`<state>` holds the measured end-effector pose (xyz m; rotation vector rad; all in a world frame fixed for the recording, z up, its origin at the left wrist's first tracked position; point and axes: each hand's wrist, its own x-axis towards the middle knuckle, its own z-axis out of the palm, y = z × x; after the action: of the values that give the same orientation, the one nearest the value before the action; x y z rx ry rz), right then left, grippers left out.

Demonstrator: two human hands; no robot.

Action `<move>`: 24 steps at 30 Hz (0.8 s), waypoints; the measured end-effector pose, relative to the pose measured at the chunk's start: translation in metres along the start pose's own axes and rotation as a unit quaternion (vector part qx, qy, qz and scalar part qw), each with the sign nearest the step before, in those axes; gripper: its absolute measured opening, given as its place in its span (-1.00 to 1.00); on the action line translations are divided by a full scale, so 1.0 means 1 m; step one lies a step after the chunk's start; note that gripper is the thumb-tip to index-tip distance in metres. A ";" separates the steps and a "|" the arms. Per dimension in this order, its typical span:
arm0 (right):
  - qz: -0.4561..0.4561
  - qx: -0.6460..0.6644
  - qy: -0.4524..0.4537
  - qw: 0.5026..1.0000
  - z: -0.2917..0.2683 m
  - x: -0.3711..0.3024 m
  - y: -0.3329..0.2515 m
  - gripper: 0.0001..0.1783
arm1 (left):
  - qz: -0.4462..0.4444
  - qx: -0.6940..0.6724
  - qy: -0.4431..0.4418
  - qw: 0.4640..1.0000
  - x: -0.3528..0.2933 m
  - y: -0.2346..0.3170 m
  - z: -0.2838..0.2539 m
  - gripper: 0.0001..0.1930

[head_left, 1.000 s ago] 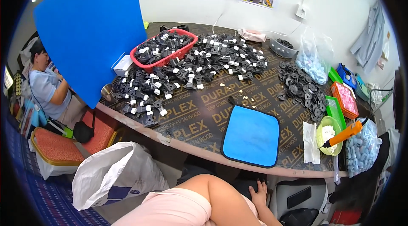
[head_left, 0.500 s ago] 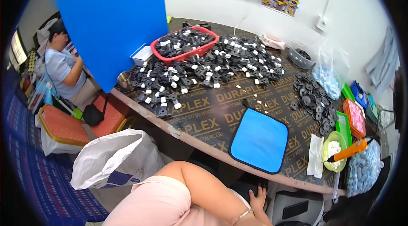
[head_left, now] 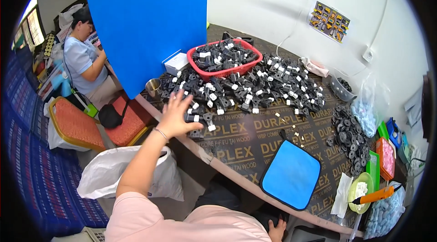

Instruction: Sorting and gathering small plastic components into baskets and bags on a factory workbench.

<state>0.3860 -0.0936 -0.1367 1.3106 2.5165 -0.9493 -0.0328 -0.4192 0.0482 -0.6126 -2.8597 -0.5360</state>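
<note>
My left hand [head_left: 175, 115] reaches over the table's left edge with fingers spread, above the near left end of a heap of black plastic parts with white pieces [head_left: 246, 98]. Nothing shows in its grasp. Low at the bottom edge rests my right hand [head_left: 276, 231], partly cut off, its visible fingers stretched out, below the table edge. A red basket [head_left: 214, 74] full of the same black parts stands in the heap. In front of me lies a blue square mat with black edging [head_left: 292, 173].
At left are a blue divider panel [head_left: 150, 23], a metal cup [head_left: 153, 87] and a white sack [head_left: 109, 173]. On the right are black discs [head_left: 349, 137], a yellow-green bowl [head_left: 355, 208] with an orange tool [head_left: 375, 195] across it. A co-worker [head_left: 84, 55] sits beyond the panel.
My left arm has swung from low across my lap up and leftward, bringing the open hand over the heap's near end. The view has shifted, too. My right hand stays low.
</note>
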 end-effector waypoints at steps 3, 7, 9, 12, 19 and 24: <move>-0.007 -0.041 -0.001 0.999 0.001 0.001 -0.013 -0.30 | -0.067 -0.049 -0.053 0.995 0.016 -0.063 0.017 0.26; -0.014 -0.089 0.021 0.996 0.015 0.011 -0.001 -0.31 | -0.067 -0.002 -0.194 0.979 0.028 -0.062 0.026 0.37; -0.007 -0.119 -0.005 0.993 0.016 0.013 -0.002 -0.30 | -0.030 -0.008 -0.222 0.975 0.027 -0.048 0.032 0.37; 0.013 -0.139 0.019 0.990 0.016 0.011 -0.009 -0.28 | 0.011 -0.012 -0.212 0.977 0.023 -0.017 0.043 0.36; 0.032 -0.158 -0.036 0.986 0.014 0.025 -0.011 -0.16 | -0.053 -0.013 -0.057 0.997 0.030 0.055 0.092 -0.03; 0.059 -0.142 -0.055 0.987 0.003 0.021 -0.025 -0.17 | -0.092 -0.032 0.067 0.993 0.068 0.081 0.131 -0.24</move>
<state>0.3532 -0.0917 -0.1358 1.2646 2.3544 -0.5952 -0.0717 -0.2761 -0.0318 -0.3088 -2.7955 -0.6710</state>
